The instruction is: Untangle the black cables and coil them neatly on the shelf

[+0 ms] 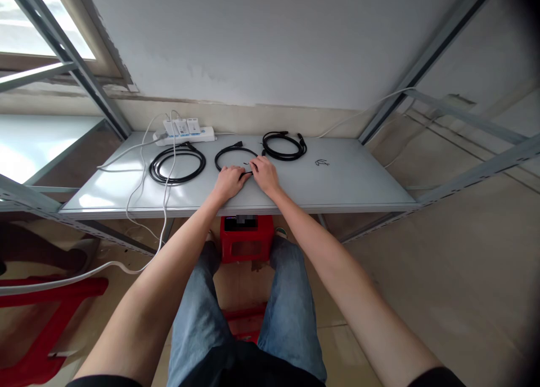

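Observation:
Both hands are at the near side of a black cable (218, 155), which lies in a loop on the grey shelf with its plug at the back. My left hand (230, 183) is closed on the cable, fingers curled. Just beside it, my right hand (265, 174) pinches at the same stretch, and a short thin dark end, perhaps a tie, shows between the hands. The fingers hide much of what they grip. To the left lies a coiled black cable (204, 165), and behind my right hand another coiled black cable (304, 149). Several thin black ties (322, 162) lie to the right.
A white power strip (206, 134) with chargers stands at the back left; white cords (165, 207) hang over the front edge of the shelf (358, 190). Metal uprights (382, 114) frame it. Below, a red stool (225, 246) bears a dark phone-like device. Another person's leg shows at left.

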Demonstrator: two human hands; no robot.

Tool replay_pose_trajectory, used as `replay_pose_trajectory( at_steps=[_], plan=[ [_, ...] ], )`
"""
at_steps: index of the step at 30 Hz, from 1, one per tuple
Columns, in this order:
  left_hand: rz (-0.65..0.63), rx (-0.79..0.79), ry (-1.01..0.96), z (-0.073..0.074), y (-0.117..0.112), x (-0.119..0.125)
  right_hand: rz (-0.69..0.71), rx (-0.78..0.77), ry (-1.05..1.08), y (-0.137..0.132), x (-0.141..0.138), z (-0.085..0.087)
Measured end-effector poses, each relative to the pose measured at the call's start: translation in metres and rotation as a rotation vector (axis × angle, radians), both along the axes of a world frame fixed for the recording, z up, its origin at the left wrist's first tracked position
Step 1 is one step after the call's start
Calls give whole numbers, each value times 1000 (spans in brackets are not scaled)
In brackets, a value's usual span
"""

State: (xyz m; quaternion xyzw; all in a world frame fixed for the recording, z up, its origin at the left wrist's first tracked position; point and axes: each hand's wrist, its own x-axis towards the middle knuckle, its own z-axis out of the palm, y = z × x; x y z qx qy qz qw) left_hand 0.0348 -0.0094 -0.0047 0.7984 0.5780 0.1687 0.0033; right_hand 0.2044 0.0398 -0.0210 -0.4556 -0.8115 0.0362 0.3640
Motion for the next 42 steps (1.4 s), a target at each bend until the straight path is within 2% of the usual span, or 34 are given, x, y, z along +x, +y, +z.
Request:
replay_pose_trajectory(
  at_steps=[4, 9, 16, 28, 36, 42],
  plan=[
    [-4, 0, -9, 0, 1, 0, 34, -77, 4, 2, -1, -1],
    [-8, -7, -10, -1, 1, -1, 6, -74, 96, 2, 0, -3],
    [-11, -2, -38, -4, 2, -2, 17, -78, 85, 1, 2, 2],
    [-11, -4, -27, -5, 3, -2, 166, -49, 53, 4, 1, 2],
    [-21, -1, -21, -5, 3, -3, 74, -124, 56, 6, 3, -1],
    [-16, -24, -28, 0, -1, -3, 78, -179, 104, 8, 4, 2]
  ],
)
